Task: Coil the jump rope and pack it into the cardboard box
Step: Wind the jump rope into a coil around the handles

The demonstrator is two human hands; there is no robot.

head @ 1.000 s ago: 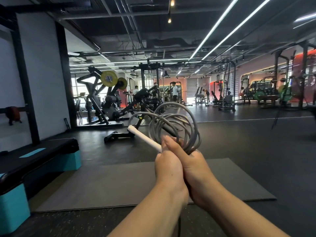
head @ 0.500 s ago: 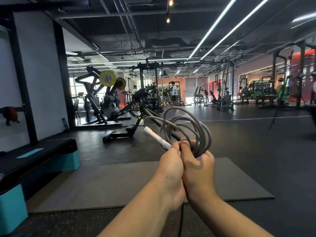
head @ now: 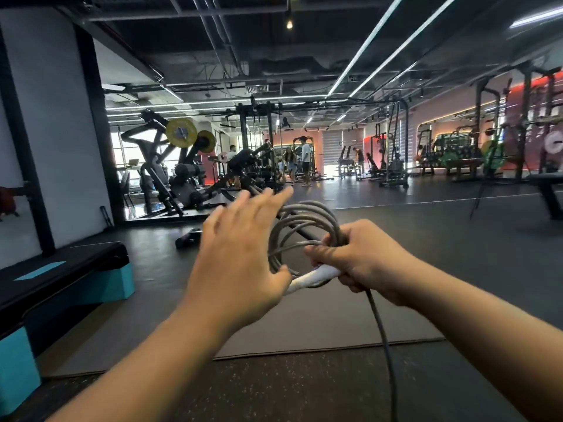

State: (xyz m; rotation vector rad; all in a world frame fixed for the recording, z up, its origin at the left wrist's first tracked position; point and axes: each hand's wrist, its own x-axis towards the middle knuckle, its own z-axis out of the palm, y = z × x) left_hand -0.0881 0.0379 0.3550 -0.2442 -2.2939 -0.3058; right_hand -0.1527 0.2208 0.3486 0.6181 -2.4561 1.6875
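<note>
At the far left of a gym floor, a black-topped step platform (head: 61, 269) sits on teal risers, with a plate-loaded machine (head: 170, 178) carrying yellow weight plates (head: 182, 132) behind it. In the centre foreground, a person's left hand (head: 240, 263) is raised with its fingers spread and straight, slightly blurred, gripping nothing; its thumb lies just beside the tip of a white handle (head: 313, 277). To its right, the grey jump rope (head: 307, 229) stands as a bundle of several loops, held up in the air over a dark exercise mat (head: 304, 324). The right hand (head: 365, 260) is wrapped around the gathered loops and the white handle together, fingers curled tight. One loose strand of the rope (head: 385, 345) hangs from under that hand and runs down out of the bottom of the frame. The two hands are apart, with the coil between them. In the background, several people (head: 300, 161) stand among the racks, and benches and rigs line the red-lit wall (head: 524, 117) at far right. No cardboard box appears in the view.
</note>
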